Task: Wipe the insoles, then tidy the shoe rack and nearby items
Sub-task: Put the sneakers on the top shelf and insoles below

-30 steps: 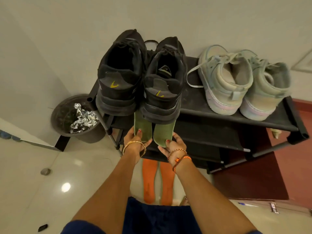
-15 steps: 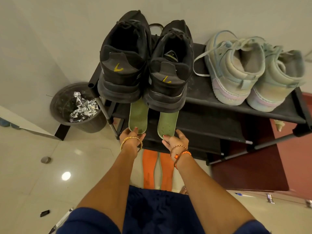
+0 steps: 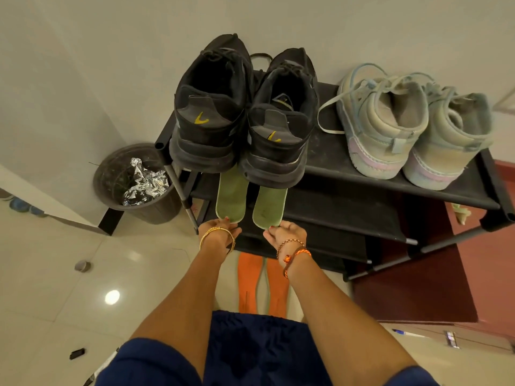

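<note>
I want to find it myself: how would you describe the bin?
Start at the black shoe rack against the wall. Look at the floor beside its left end, below the black sneakers. The round dark waste bin stands there, the only container, with crumpled silver foil inside.

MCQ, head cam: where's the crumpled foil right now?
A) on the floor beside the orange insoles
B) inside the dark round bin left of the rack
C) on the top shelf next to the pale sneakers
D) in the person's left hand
B: the crumpled foil lies inside the dark round bin that stands on the floor left of the shoe rack.
</note>
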